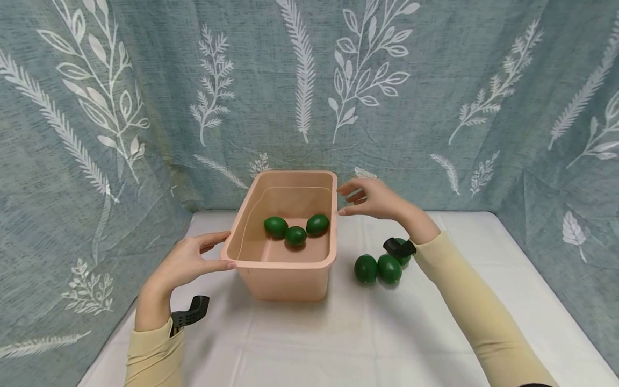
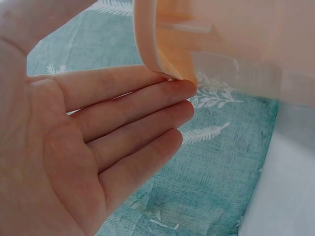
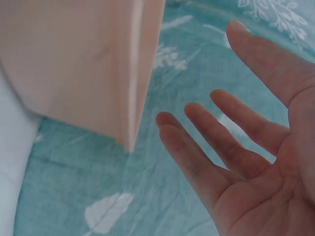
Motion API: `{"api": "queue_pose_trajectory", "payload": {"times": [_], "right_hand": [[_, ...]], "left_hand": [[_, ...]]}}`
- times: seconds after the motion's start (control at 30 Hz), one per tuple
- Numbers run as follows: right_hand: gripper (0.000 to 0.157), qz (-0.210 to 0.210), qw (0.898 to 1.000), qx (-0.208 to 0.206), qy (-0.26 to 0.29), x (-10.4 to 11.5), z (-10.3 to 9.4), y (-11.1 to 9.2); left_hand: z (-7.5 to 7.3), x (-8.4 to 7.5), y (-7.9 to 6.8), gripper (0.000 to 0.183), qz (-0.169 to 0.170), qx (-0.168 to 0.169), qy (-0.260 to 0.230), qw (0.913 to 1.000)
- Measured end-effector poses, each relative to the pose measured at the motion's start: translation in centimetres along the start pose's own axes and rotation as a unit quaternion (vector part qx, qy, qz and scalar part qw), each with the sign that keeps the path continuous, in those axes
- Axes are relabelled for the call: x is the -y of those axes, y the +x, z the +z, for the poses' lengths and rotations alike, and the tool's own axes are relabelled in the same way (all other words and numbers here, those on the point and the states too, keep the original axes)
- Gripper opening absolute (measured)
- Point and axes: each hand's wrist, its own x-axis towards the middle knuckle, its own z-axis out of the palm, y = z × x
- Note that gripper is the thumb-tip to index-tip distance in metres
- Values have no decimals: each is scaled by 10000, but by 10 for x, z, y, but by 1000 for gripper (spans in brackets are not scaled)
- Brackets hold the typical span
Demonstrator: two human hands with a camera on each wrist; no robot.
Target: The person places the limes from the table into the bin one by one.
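A peach-coloured plastic bin [image 1: 287, 282] stands at the middle of the table, its rim [image 2: 143, 37] close to the left hand. Inside lie three dark green, shiny oval fruits [image 1: 276, 227], perhaps avocados or limes. At the bin's left rim, the left hand [image 1: 191, 260] touches with fingertips and thumb; its fingers [image 2: 133, 110] are straight. Beside the right rim is the right hand [image 1: 372, 199], loosely bent and holding nothing. In the right wrist view its fingers [image 3: 192, 157] are spread, apart from the bin wall [image 3: 64, 64].
Right of the bin, several more green fruits [image 1: 366, 269] sit close together on the white table [image 1: 290, 344], one partly behind the right wrist camera [image 1: 399, 248]. A teal leaf-patterned cloth [image 1: 271, 80] hangs behind and at both sides.
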Motion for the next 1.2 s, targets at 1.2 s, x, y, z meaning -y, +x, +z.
{"api": "queue_pose_trajectory", "payload": {"times": [1.2], "right_hand": [[61,1343,9888,-628,-153,-136,5,-98]], "left_hand": [[1,0,-2,75,-3,-13,-22,10000]]}}
